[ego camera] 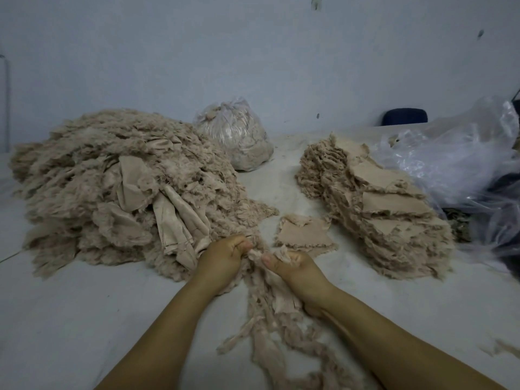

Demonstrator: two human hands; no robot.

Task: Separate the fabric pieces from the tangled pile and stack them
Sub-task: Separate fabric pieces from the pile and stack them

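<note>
Both hands meet low in the middle of the table (84,319). The left hand (225,258) has its fingers curled and its thumb pinching the top of a frayed beige piece (260,258) at the near edge of the pile (112,187). The right hand (298,270) grips the same piece just beside it, thumb on top and fingers curled under, so the two thumbs nearly touch. From that grip a long ragged strand (275,333) of the same cloth trails toward the viewer between the forearms; whether it is one piece or several twisted together is hard to tell. The pile is a broad tangled mound filling the left of the table, with smooth folded panels showing among the fuzzy edges. Just beyond the hands lies a small stack (304,235) of a few flat pieces, apart from the pile. To its right stands a tall stack (380,209), its layers stepped and leaning toward the near side. Behind the pile sits a tied clear bag (236,136) stuffed with beige scraps. Loose clear plastic (450,153) is heaped on the far right, beside the tall stack, with a dark blue object (405,116) behind it against the pale wall (253,52). A stray scrap (503,347) lies at the right near edge.
</note>
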